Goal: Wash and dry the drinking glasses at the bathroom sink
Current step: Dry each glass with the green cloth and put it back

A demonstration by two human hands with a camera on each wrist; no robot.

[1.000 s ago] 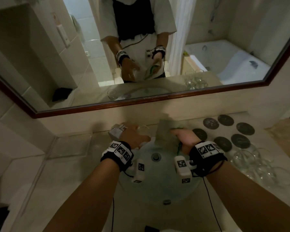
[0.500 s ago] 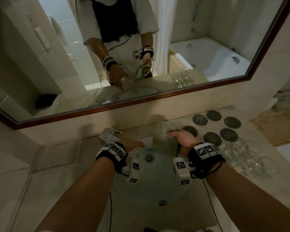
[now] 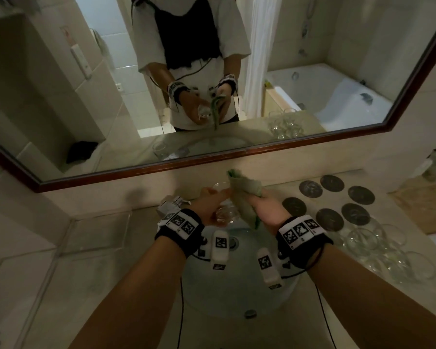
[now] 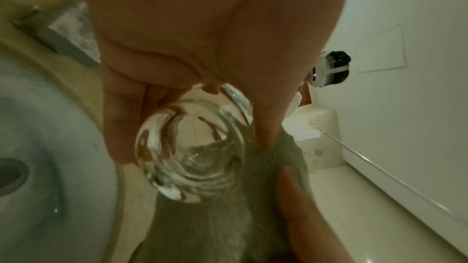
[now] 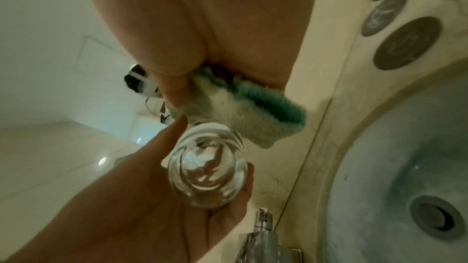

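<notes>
My left hand point(image 3: 213, 202) grips a clear drinking glass point(image 3: 224, 214) above the far rim of the round sink point(image 3: 237, 293). Its fingers curl round the glass wall point(image 4: 192, 159) in the left wrist view. My right hand point(image 3: 264, 207) holds a pale cloth with a green edge point(image 3: 242, 195) bunched upright, touching the glass's right side. The right wrist view has the cloth point(image 5: 243, 111) pinched just above the glass point(image 5: 207, 169). Several more clear glasses point(image 3: 378, 248) stand on the counter to the right.
Several dark round coasters point(image 3: 335, 200) lie on the counter behind the glasses. A chrome tap point(image 3: 171, 205) sits behind my left hand. A wood-framed mirror point(image 3: 212, 157) runs along the wall above. The sink drain point(image 3: 233, 241) lies below my hands.
Both hands have risen from the basin and come together. The glass came up from low in the sink, and the cloth is now held upright against it.
</notes>
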